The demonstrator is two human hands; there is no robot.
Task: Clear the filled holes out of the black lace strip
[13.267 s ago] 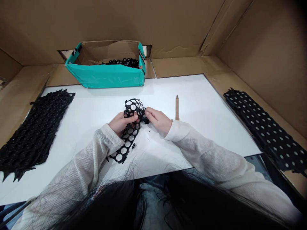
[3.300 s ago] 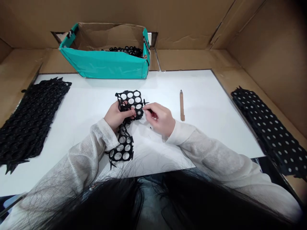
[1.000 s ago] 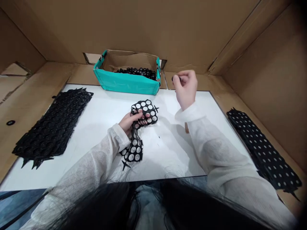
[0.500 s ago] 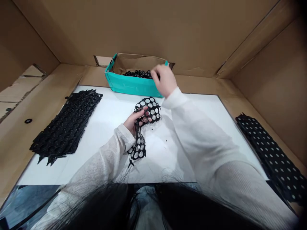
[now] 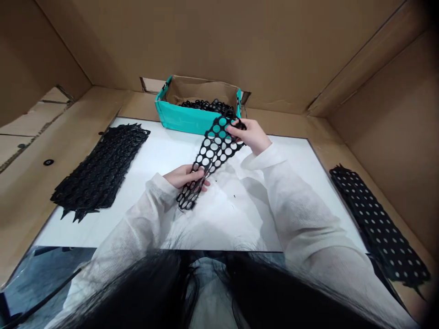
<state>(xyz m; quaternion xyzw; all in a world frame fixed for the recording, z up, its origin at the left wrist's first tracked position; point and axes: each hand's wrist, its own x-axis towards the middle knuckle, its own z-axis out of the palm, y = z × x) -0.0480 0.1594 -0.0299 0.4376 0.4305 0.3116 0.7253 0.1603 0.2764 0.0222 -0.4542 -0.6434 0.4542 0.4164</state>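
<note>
A floppy black perforated strip (image 5: 214, 146), full of round holes, stretches slantwise between my hands above the white board. My left hand (image 5: 188, 176) is closed around its lower part, with the thumb on top and the end hanging past the fingers. At the upper end my right hand (image 5: 249, 133) pinches the strip between thumb and fingers, just in front of the teal box (image 5: 187, 119). The strip looks folded or doubled along its length. Inside the box lie several black ring-shaped scraps (image 5: 206, 106).
On the left lies a stack of black perforated sheets (image 5: 103, 167) with spiky ends. Another black stack with light holes (image 5: 377, 224) lies at the right edge. Small black bits dot the white board (image 5: 219, 224). A black ring (image 5: 48, 162) rests on the cardboard; cardboard walls (image 5: 206, 41) surround the area.
My right hand has come down from the box and taken hold of the strip's upper end. The strip, bunched in my left hand before, is now stretched out, and its spiky scrap no longer shows.
</note>
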